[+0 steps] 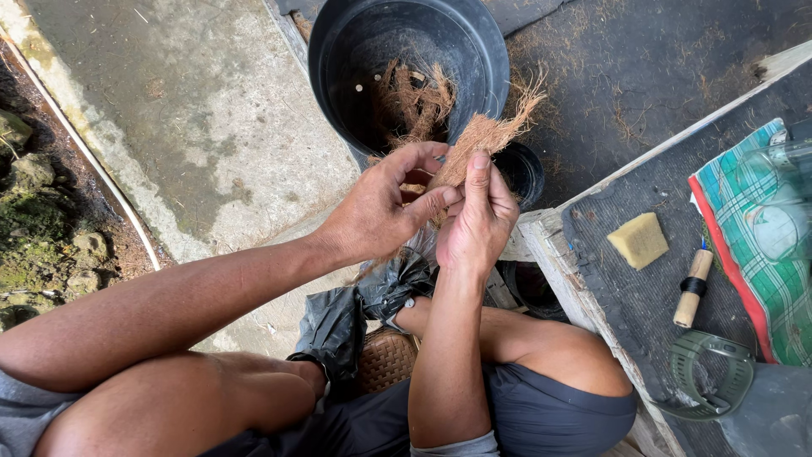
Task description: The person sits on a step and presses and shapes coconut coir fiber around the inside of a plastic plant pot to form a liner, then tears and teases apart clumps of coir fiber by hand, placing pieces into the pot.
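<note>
Both my hands are raised in front of me around a flat piece of brown coconut husk fibre (489, 133). My right hand (478, 222) grips its lower end, thumb pressed up along the piece. My left hand (381, 207) pinches the same end from the left with fingertips curled in. The frayed top of the fibre sticks up and to the right over the rim of a big black plastic pot (338, 42). More husk fibre (414, 101) lies inside that pot.
A smaller black pot (526, 173) stands behind my right hand. A black plastic bag (372, 296) and a woven basket (385, 360) sit between my knees. To the right, a dark board (634, 296) bears a yellow sponge (639, 239), a wooden handle (693, 288), a green ring (710, 372) and checked cloth (761, 245).
</note>
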`<act>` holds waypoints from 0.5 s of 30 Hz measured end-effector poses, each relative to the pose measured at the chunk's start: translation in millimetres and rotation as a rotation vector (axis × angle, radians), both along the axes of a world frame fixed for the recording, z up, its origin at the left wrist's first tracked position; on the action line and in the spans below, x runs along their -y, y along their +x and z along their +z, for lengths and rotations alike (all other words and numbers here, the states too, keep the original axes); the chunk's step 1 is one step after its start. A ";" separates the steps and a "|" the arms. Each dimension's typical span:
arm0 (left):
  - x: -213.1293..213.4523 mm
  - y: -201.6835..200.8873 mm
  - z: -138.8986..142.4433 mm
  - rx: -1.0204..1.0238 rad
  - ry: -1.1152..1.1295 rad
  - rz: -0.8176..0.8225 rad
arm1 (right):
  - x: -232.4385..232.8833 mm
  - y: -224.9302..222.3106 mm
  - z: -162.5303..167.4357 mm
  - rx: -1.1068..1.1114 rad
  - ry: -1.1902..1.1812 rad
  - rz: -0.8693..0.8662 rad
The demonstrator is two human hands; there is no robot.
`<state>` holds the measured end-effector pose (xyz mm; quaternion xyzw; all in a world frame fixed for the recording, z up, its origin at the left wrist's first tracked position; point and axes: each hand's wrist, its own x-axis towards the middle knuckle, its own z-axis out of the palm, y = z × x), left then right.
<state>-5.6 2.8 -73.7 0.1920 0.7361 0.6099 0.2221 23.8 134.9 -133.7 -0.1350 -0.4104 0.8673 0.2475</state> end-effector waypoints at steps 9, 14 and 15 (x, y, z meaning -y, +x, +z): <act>-1.9 6.4 -14.4 -0.316 -0.129 0.002 | 2.9 1.4 2.2 0.087 0.256 -0.113; -3.7 6.5 -24.9 -0.412 -0.166 0.063 | 4.1 1.6 4.0 0.045 0.256 -0.149; -4.9 7.1 -27.1 -0.416 -0.179 0.068 | 3.7 2.0 4.1 0.036 0.211 -0.136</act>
